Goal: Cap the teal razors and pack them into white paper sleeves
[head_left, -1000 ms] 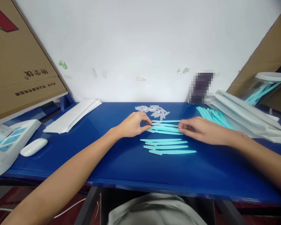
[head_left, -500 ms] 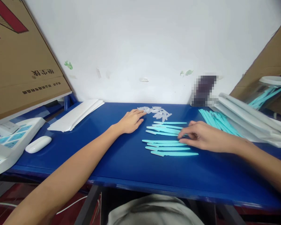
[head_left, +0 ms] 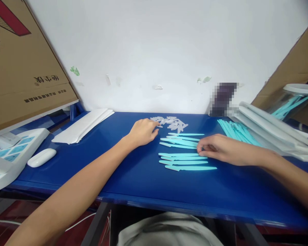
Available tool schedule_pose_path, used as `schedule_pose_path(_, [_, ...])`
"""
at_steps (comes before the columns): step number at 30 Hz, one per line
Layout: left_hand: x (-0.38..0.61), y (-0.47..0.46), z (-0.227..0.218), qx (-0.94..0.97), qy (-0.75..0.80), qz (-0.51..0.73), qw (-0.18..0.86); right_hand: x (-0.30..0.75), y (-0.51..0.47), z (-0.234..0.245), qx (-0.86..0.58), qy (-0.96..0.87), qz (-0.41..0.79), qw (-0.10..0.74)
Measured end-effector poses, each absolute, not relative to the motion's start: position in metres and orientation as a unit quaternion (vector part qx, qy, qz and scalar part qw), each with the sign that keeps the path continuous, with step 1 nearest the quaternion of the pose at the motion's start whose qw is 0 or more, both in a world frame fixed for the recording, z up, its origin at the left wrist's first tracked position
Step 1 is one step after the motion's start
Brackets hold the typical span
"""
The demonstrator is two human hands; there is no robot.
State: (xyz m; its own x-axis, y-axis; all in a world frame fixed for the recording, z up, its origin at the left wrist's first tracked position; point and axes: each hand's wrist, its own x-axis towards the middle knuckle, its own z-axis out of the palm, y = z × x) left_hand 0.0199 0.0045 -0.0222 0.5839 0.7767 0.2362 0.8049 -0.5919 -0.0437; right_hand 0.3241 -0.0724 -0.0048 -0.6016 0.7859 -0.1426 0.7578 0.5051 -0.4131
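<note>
Head view. Blue table (head_left: 133, 174): back edge is meeting a white wall (head_left: 143, 51), front edge is running just before the wearer's lap; blue surface is stretching leftward from the stick rows and down to the front edge.

Teal knife-shaped sticks, front row (head_left: 183, 162): four, lying roughly parallel in mid-table. Back row (head_left: 181, 140): several, overlapping, exact count unclear. Pale slips (head_left: 172, 119): one heap behind the rows, overlapping too closely for counting.

Left hand (head_left: 143, 131): one, its forefinger extending over the heap's left side, thumb standing apart. Right hand (head_left: 215, 148): one, fingertips and thumb bunching at the rows' right ends; whether it is clamping a stick, cannot tell.

Right side, crowding that arm: loose teal pile (head_left: 237, 131), uncounted; white wrappings (head_left: 267, 126); one lidded jar (head_left: 301, 89), containing teal sticks. Left side: paper stack (head_left: 83, 126), one white oval object (head_left: 42, 158), one white device (head_left: 20, 163); one cardboard box (head_left: 17, 68) is leaning over that corner.
</note>
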Motion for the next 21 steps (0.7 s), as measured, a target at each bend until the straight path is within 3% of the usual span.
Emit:
schedule_pose_path(7, [0.011,0.017,-0.035,-0.925,-0.373,-0.065,0.026,0.332,-0.072,-0.007,-0.451,-0.867,0.207,0.04])
schedule_pose_path(14, [0.012,0.012,-0.018,-0.921,-0.383,-0.062,0.031,0.33,-0.073,-0.006,-0.445,-0.872,0.203,0.009])
schedule_pose_path(21, [-0.006,0.011,-0.002,-0.922,-0.365,-0.027,-0.123,0.329,-0.072,-0.004,-0.43,-0.884,0.18,0.026])
